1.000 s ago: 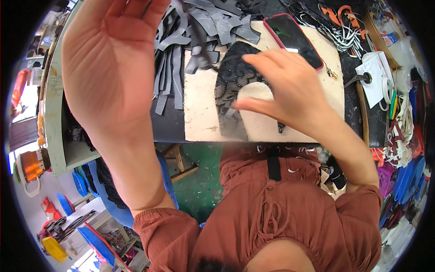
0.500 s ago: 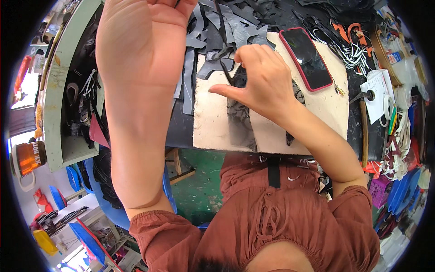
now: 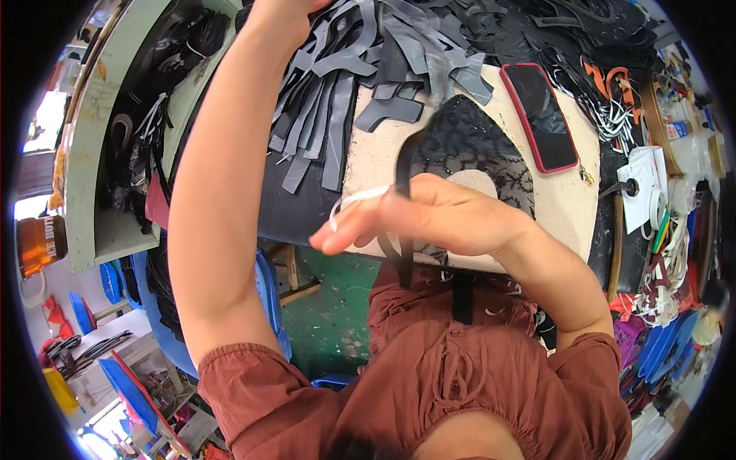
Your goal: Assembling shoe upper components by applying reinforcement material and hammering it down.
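Right hand [image 3: 437, 222] pinched around a thin black strip [image 3: 402, 172], held just above a black lace shoe piece [image 3: 475, 146] on a cream board [image 3: 567, 207]. Strip's long axis running near-vertical, away from the body. Left hand [image 3: 280, 15] raised over grey strips [image 3: 337, 100], grip cut off by the frame edge.

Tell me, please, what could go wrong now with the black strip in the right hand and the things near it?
The right hand holds a black strip that hangs over the board's front edge; it might slip to the floor. The left hand, raised over the loose grey strips, could scatter them. The phone lies close beside the black lace piece and might get pushed.
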`<state>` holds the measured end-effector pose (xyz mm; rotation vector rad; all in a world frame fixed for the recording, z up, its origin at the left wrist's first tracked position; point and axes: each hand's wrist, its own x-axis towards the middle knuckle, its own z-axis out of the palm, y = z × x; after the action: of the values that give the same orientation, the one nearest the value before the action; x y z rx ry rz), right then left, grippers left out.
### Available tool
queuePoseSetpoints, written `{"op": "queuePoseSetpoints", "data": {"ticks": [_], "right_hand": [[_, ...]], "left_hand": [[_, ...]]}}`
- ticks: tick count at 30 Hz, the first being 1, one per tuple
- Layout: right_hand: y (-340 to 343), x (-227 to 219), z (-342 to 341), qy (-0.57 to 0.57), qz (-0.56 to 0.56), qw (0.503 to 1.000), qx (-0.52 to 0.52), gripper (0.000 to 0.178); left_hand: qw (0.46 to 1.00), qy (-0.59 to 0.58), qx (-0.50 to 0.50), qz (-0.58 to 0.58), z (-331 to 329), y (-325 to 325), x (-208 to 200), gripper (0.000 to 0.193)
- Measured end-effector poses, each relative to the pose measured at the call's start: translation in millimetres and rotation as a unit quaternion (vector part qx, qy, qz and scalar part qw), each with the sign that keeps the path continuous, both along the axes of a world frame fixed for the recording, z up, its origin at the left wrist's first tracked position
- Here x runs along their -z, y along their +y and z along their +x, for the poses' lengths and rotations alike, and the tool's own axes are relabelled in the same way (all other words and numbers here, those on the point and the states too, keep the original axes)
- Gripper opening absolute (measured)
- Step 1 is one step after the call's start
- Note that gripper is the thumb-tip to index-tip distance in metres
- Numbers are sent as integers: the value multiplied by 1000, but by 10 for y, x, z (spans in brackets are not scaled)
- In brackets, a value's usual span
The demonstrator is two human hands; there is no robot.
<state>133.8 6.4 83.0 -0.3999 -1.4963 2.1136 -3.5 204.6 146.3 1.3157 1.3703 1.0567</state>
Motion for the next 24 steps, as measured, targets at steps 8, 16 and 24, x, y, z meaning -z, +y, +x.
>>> {"op": "queuePoseSetpoints", "data": {"ticks": [8, 16, 24], "right_hand": [[132, 152, 194, -3, -114, 976, 183, 65], [103, -58, 224, -167, -68, 981, 68, 51], [89, 70, 408, 38, -98, 974, 202, 56]], "left_hand": [[949, 83, 268, 145, -347, -1173, 172, 36], [956, -89, 278, 24, -585, -1747, 387, 17], [787, 465, 402, -54, -1443, -2528, 483, 21]]}}
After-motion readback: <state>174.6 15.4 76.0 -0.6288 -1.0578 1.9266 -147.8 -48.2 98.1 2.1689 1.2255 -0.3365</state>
